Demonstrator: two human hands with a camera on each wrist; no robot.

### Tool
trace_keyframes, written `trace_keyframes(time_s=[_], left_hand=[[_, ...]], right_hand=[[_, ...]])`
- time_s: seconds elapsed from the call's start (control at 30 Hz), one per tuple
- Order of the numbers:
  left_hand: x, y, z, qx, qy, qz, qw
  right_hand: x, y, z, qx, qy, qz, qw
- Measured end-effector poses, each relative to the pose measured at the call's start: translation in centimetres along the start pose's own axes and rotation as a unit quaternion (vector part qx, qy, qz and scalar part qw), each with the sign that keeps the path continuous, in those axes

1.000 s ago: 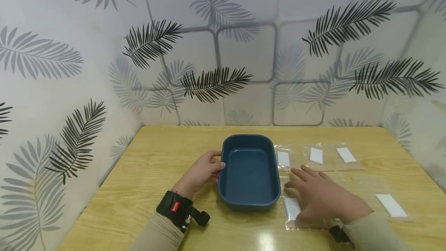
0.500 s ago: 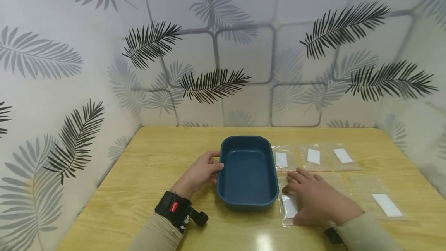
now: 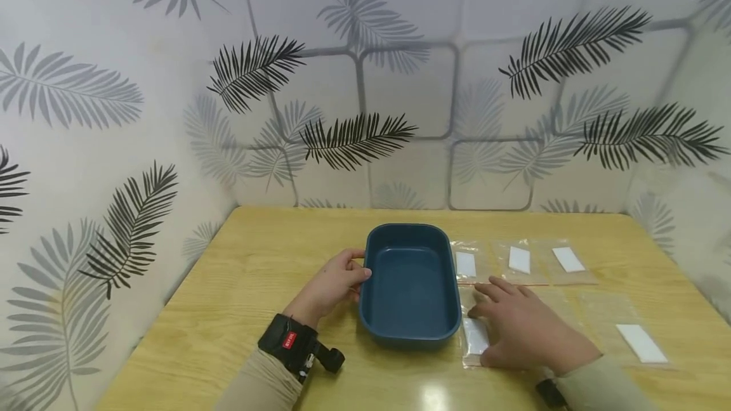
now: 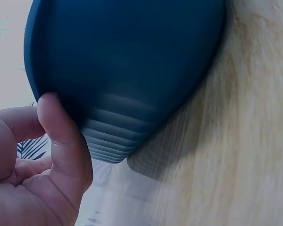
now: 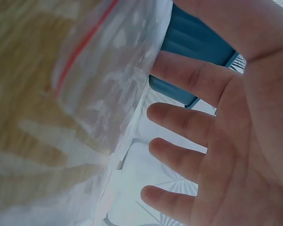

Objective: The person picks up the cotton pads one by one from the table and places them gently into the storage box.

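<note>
A dark blue rectangular dish with rounded corners stands on the table, and nothing lies inside it. My left hand grips its left rim; in the left wrist view the thumb lies against the ribbed outer wall. Right of the dish, my right hand is spread low over a clear zip bag holding a white rectangular piece. The right wrist view shows the fingertips right at the edge of the bag, which has a red zip line. Part of this bag is hidden under the hand.
Three clear bags with white pieces, one of them here, lie in a row behind the right hand. Another bagged white piece lies at the right. The wooden table meets a leaf-patterned wall at the back.
My right hand has come down slightly closer to the near bag, its fingers still spread. The left hand keeps its hold on the dish, which has stayed in place.
</note>
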State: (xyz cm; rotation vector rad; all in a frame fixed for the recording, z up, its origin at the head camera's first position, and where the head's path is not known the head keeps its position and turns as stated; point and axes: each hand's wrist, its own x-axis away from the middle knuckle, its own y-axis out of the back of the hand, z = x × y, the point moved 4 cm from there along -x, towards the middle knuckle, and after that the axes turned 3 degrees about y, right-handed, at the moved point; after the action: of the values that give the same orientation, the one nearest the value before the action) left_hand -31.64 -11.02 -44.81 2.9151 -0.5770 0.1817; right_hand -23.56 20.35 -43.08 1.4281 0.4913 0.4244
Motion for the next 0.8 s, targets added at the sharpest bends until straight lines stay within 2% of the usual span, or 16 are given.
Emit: trace_keyframes(time_s=[0.37, 0.8], left_hand=[[-0.1, 0.1, -0.1, -0.006, 0.009, -0.006, 0.9999], [-0.3, -0.1, 0.0, -0.001, 0.007, -0.001, 1.0000]], right_hand=[[-0.3, 0.2, 0.6, 0.025, 0.031, -0.016, 0.999], [-0.2, 0.2, 1.1, 0.030, 0.028, -0.007, 0.999]])
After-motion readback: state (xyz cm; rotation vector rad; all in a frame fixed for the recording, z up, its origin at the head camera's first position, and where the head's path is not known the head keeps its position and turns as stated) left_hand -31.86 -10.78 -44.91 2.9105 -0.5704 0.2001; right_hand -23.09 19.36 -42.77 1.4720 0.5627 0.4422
